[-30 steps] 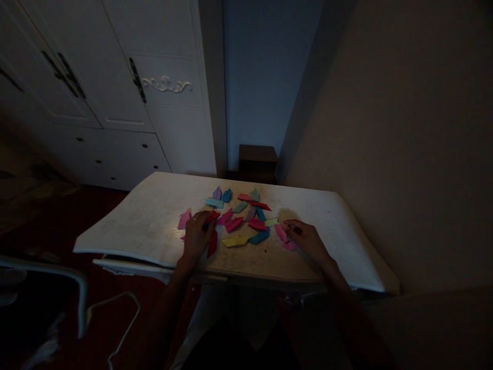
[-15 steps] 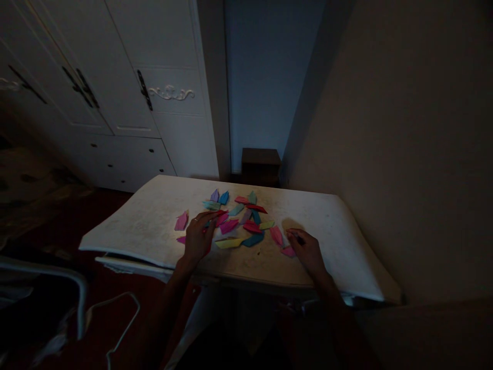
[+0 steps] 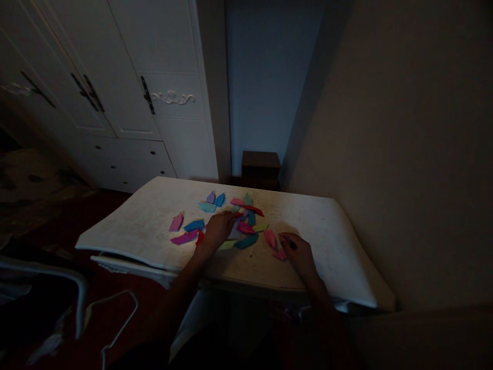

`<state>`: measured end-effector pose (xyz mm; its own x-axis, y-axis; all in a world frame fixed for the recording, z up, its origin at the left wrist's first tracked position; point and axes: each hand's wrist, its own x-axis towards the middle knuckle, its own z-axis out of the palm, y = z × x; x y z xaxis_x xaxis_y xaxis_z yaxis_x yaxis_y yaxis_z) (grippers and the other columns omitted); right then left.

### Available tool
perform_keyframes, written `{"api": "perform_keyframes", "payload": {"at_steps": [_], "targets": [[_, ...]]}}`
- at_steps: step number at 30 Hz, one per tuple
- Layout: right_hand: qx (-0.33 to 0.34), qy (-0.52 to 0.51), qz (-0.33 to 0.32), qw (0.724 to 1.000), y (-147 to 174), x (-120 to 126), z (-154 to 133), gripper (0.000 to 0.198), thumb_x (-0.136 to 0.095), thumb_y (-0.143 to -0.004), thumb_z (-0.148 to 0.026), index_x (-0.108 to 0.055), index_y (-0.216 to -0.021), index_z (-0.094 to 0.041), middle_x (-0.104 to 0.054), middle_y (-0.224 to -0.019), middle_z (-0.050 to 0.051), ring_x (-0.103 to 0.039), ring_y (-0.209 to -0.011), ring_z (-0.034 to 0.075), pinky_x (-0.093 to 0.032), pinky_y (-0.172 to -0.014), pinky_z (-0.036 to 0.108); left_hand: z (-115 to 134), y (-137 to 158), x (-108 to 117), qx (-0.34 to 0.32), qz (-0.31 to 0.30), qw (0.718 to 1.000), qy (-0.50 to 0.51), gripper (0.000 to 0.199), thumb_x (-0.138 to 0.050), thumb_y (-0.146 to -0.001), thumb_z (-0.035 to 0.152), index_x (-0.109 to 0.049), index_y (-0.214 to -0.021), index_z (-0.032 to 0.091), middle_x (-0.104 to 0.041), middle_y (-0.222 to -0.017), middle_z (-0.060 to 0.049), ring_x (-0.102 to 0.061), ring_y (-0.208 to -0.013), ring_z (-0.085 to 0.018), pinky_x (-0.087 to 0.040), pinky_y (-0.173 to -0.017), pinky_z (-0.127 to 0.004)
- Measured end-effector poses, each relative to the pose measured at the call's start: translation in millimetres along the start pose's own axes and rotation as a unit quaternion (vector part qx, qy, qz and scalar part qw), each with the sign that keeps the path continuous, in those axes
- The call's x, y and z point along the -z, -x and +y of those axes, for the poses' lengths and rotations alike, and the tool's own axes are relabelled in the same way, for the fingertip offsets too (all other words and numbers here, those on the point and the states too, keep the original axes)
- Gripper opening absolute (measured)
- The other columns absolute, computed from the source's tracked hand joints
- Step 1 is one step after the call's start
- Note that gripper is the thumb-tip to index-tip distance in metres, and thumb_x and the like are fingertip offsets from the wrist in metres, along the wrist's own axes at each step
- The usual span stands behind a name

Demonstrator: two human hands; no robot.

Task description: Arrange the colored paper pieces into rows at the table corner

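Several small folded paper pieces in bright colours lie scattered on the white tabletop (image 3: 127, 221). My left hand (image 3: 219, 230) reaches over the middle of them, its fingers closed at a red folded paper piece (image 3: 238, 215) and hiding some pieces below. On its left are a blue piece (image 3: 193, 225) and a magenta piece (image 3: 185, 237). My right hand (image 3: 300, 253) hovers beside two pink pieces, one of them a salmon-pink piece (image 3: 270, 239). Its fingers are curled in a pinch, and something small and dark inside them is too dim to name.
A white wardrobe (image 3: 177, 139) stands behind the table on the left, and a small brown cabinet (image 3: 261, 160) at the back. A plain wall (image 3: 404, 154) borders the right side. A white clothes hanger (image 3: 119, 329) and a curved pale tube (image 3: 79, 293) are at lower left.
My left hand has moved right across the pieces with the red paper piece at its fingertips, uncovering the blue piece. My right hand keeps nearly the same place; the view shifts slightly.
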<state>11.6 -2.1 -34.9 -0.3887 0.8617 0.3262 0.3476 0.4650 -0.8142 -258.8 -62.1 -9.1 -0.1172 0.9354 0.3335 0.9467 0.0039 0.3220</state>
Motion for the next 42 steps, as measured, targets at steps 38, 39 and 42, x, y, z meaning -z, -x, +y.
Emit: {"api": "perform_keyframes", "payload": {"at_steps": [38, 39, 42], "targets": [[0.138, 0.251, -0.054, 0.957, -17.8, -37.6, -13.8, 0.049, -0.041, -0.096, -0.047, -0.053, -0.135, -0.019, -0.053, -0.139, 0.014, -0.045, -0.13, 0.029, -0.036, -0.108, 0.051, -96.8, 60.8, 19.8, -0.022, 0.018, 0.999, -0.027, 0.048, -0.05, -0.09, 0.047, -0.056, -0.129, 0.018, -0.057, -0.134, -0.014, -0.043, -0.134, -0.031, -0.034, -0.11, -0.051], [0.148, 0.244, -0.05, 0.957, -22.8, -43.5, -22.3, 0.049, -0.041, -0.097, -0.047, -0.053, -0.135, -0.019, -0.053, -0.138, 0.014, -0.046, -0.129, 0.029, -0.037, -0.107, 0.05, -97.1, 61.0, 19.4, -0.028, 0.024, 0.999, -0.015, 0.044, -0.051, -0.091, 0.043, -0.058, -0.126, 0.018, -0.06, -0.131, -0.014, -0.045, -0.132, -0.031, -0.036, -0.109, -0.051], [0.208, 0.206, -0.071, 0.954, -40.7, -67.6, -50.9, 0.047, -0.043, -0.097, -0.045, -0.053, -0.134, -0.019, -0.054, -0.136, 0.014, -0.048, -0.127, 0.028, -0.039, -0.105, 0.048, -96.1, 61.7, 19.1, -0.041, 0.047, 0.997, 0.041, 0.037, -0.054, -0.089, 0.037, -0.06, -0.121, 0.019, -0.064, -0.125, -0.013, -0.052, -0.126, -0.029, -0.042, -0.106, -0.047]]}}
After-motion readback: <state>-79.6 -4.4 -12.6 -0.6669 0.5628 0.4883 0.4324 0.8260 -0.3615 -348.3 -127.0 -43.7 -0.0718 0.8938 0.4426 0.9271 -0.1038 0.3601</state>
